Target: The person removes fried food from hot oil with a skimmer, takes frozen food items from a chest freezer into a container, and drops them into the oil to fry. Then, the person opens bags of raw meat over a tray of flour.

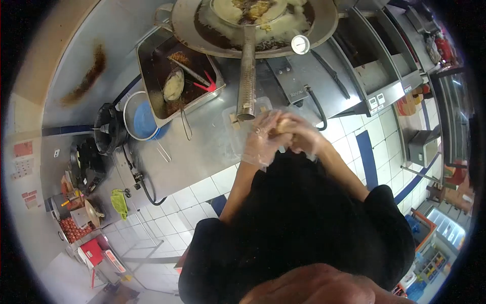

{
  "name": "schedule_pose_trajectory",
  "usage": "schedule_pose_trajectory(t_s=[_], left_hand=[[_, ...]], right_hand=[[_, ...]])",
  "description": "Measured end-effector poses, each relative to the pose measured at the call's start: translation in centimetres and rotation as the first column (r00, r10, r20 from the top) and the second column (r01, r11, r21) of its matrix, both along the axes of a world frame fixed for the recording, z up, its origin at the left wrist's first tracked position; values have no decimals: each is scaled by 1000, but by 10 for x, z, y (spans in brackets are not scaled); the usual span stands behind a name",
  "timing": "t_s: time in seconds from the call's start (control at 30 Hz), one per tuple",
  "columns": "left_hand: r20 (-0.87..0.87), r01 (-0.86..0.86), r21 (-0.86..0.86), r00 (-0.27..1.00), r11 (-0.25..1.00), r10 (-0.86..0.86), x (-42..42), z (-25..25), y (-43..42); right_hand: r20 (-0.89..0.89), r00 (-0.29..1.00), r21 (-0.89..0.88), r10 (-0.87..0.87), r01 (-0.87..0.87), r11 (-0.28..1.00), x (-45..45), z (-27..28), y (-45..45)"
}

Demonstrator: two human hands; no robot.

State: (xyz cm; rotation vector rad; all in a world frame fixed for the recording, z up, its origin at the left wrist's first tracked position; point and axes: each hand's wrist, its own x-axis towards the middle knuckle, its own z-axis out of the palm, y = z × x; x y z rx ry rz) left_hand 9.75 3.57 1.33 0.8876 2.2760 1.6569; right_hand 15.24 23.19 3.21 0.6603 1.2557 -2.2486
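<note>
My left hand (262,139) and my right hand (302,136), both in clear plastic gloves, meet in front of my chest with their fingers curled. Between them shows a small pale yellowish lump (284,124), mostly covered by the fingers, so its kind is unclear. Just beyond my hands is the end of a long perforated metal handle (247,83) belonging to a strainer (223,14) resting in a large wok (185,28). Foamy oil and golden food bits fill the wok. Partly behind my left hand lies a clear plastic container (232,137).
A round dial thermometer (300,44) sits at the wok's rim. Left of it, a steel tray (220,91) of dark liquid holds a mesh skimmer (173,85) and red-tipped tongs (206,83). A blue-lined strainer (143,117) stands beside that; fryer wells (364,55) are at right.
</note>
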Motion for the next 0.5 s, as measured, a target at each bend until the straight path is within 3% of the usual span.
schedule_pose_trajectory(t_s=[0.07, 0.13, 0.2, 0.23, 0.27, 0.33, 0.37, 0.43, 0.47, 0.5], left_hand=[[327, 49, 247, 936, 968, -130, -2, 28, -2], [472, 26, 147, 877, 989, -93, -9, 20, -13], [622, 5, 43, 782, 999, -30, -15, -15, -23], [553, -10, 5, 833, 1000, 6, -17, -23, -29], [479, -31, -30, 877, 999, 41, -16, -29, -35], [409, -81, -82, 906, 993, 107, -13, -45, -46], [416, -104, -100, 899, 989, 137, -12, -56, -52], [424, -158, -137, 883, 978, 202, -7, -75, -62], [423, -187, -154, 875, 970, 236, -4, -84, -66], [422, -217, -170, 866, 961, 270, -2, -88, -70]], right_hand=[[-386, 902, -276, -192, 85, 957, 2, 23, 33], [-590, 777, -200, -217, 119, 972, -23, 85, 52], [-650, 756, 308, 76, 171, 936, -62, 153, 77], [-575, 792, 580, 204, 219, 785, -83, 187, 72], [-462, 835, 795, 300, 240, 557, -108, 208, 59], [-411, 811, 881, 417, 237, 409, -171, 204, 51], [-445, 862, 783, 241, 244, 571, -196, 204, 37], [-260, 782, 965, 566, 182, 190, -266, 181, 45], [191, 577, 872, 794, 273, -407, -313, 146, 61], [171, 501, 886, 849, 299, -355, -343, 116, 70]])
